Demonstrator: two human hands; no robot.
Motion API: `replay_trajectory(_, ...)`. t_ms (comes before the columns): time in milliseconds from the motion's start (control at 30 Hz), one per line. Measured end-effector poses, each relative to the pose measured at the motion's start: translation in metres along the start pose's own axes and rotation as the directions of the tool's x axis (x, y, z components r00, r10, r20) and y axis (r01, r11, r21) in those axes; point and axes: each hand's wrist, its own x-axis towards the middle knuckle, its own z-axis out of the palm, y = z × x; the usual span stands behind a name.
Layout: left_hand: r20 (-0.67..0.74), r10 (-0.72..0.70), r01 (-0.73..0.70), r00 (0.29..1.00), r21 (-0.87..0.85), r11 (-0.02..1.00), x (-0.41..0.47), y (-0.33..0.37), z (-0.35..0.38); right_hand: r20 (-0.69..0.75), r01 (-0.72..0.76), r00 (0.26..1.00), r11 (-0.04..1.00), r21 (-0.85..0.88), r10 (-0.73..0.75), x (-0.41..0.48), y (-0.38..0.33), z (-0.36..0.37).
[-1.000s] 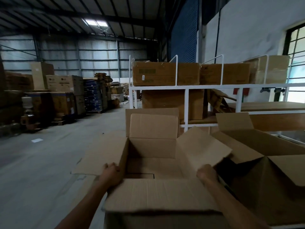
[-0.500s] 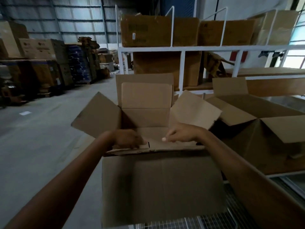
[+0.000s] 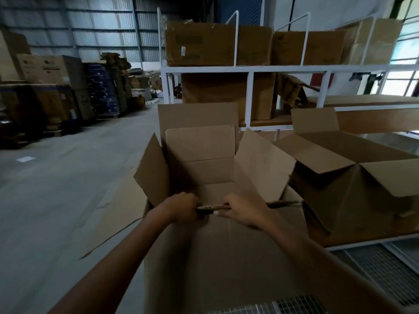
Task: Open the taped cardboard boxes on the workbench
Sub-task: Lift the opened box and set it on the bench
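Observation:
An open cardboard box [image 3: 213, 257] stands right in front of me, its far and side flaps raised and its near flap folded down against the front wall. My left hand [image 3: 181, 209] and my right hand [image 3: 243, 210] grip the box's near top edge side by side, fingers curled over it. A second open cardboard box [image 3: 353, 191] sits to the right with its flaps spread. The inside of the near box looks empty as far as I can see.
A white metal rack [image 3: 247, 69] behind holds several closed cardboard boxes [image 3: 204, 44]. A wire-mesh bench surface [image 3: 381, 268] shows at the lower right. Flat cardboard [image 3: 120, 211] lies on the concrete floor at left, and stacked cartons [image 3: 49, 87] line the far left.
The near flap, which lay out toward me, has been folded down against the front wall. Both hands moved from the box's corners to the middle of the near edge. The view tilted downward.

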Motion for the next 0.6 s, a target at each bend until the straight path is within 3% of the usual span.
replay_trajectory(67,0.071,0.031,-0.028,0.997,-0.049,0.998,-0.002,-0.001,-0.008,0.076,-0.014,0.997,0.999,0.031,0.011,0.001,0.000,-0.016)
replay_trajectory(167,0.266,0.112,-0.048,0.957,-0.235,0.971,-0.001,-0.003,-0.027,0.325,-0.073,0.946,0.975,0.211,0.000,0.006,0.003,-0.038)
replay_trajectory(300,0.403,0.001,0.190,0.915,-0.434,0.881,0.036,-0.015,-0.041,0.429,-0.207,0.903,0.877,0.433,0.001,0.031,0.028,-0.048)
replay_trajectory(367,0.304,-0.021,0.162,0.952,-0.446,0.880,0.059,-0.022,-0.050,0.381,-0.168,0.925,0.901,0.401,0.003,0.054,0.047,-0.049)
replay_trajectory(467,0.145,0.048,-0.009,0.988,-0.262,0.965,0.094,-0.036,-0.064,0.299,-0.091,0.954,0.951,0.297,-0.002,0.095,0.071,-0.043)
replay_trajectory(600,0.115,-0.107,0.122,0.988,-0.128,0.984,0.158,-0.051,-0.077,0.262,-0.079,0.965,0.960,0.269,0.006,0.160,0.097,-0.039)
